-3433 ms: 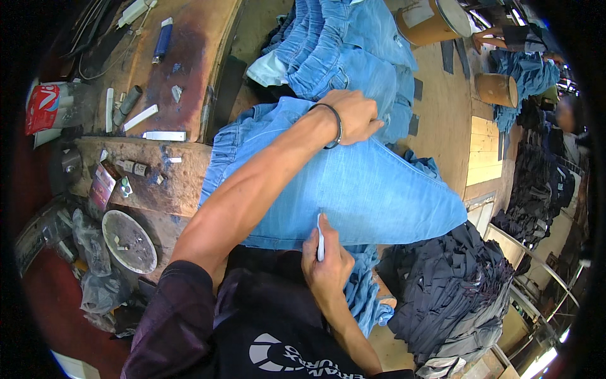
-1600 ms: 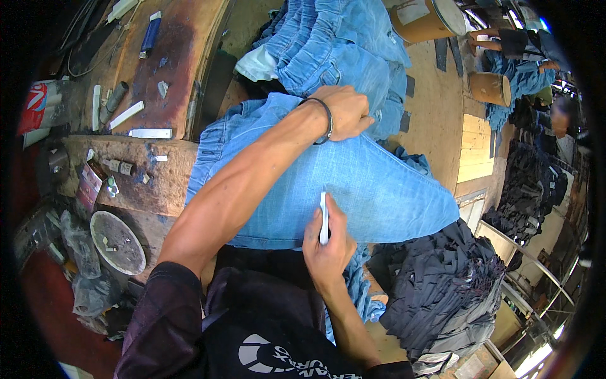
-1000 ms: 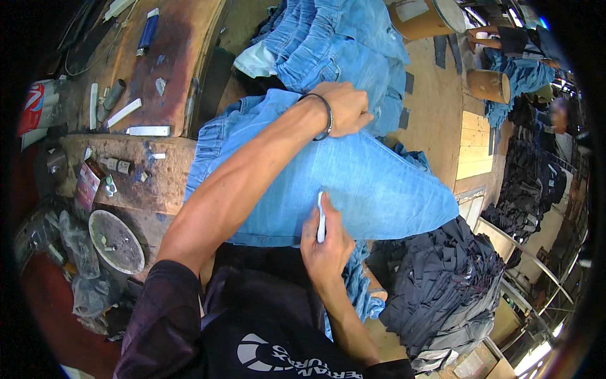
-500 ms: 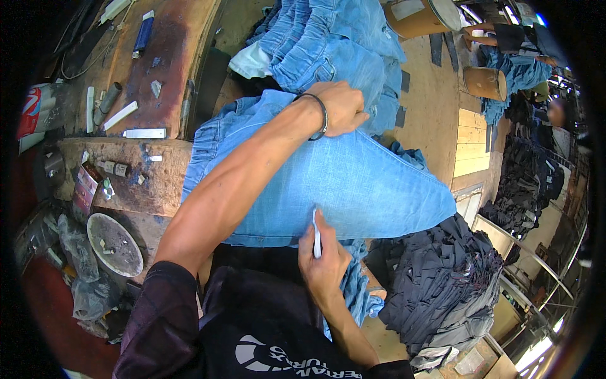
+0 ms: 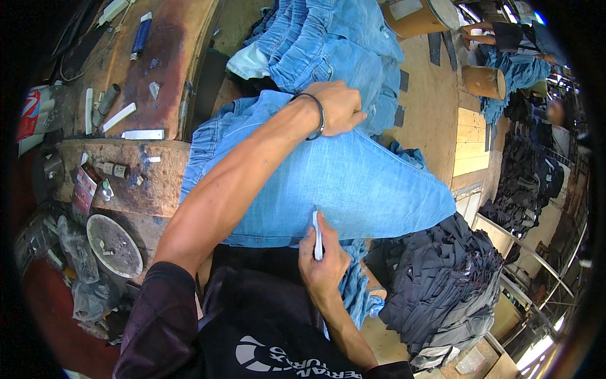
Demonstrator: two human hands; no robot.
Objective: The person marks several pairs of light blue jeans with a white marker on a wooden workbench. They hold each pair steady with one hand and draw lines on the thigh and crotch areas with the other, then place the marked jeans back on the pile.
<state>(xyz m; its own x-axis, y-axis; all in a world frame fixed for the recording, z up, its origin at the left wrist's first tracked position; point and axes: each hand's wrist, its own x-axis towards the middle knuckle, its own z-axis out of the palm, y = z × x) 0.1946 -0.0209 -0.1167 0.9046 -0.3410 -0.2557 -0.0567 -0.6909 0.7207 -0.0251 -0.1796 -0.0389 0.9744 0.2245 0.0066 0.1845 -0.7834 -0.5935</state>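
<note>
A light-blue pair of denim pants [image 5: 297, 177] lies spread in front of me, its elastic waist to the left and a leg tapering to the right. My left hand [image 5: 334, 108], with a dark band at the wrist, is closed at the far edge of the denim; its fingertips are partly hidden. Near the closer edge, my right hand [image 5: 324, 262] is closed round a slim white tool [image 5: 317, 237]. The tool's narrow dark tip points away from me and touches or nearly touches the cloth. Its exact kind cannot be made out.
More blue denim [image 5: 334, 44] is heaped beyond my left hand. A dark garment pile [image 5: 442, 284] stands at the right. On the wooden bench at left are a blue lighter [image 5: 142, 35], white sticks and an oval dish [image 5: 113, 246]. A person [image 5: 511, 38] stands far right.
My right hand and the white tool have shifted very slightly, with the tool's angle a little changed. My left hand stays in its place on the denim.
</note>
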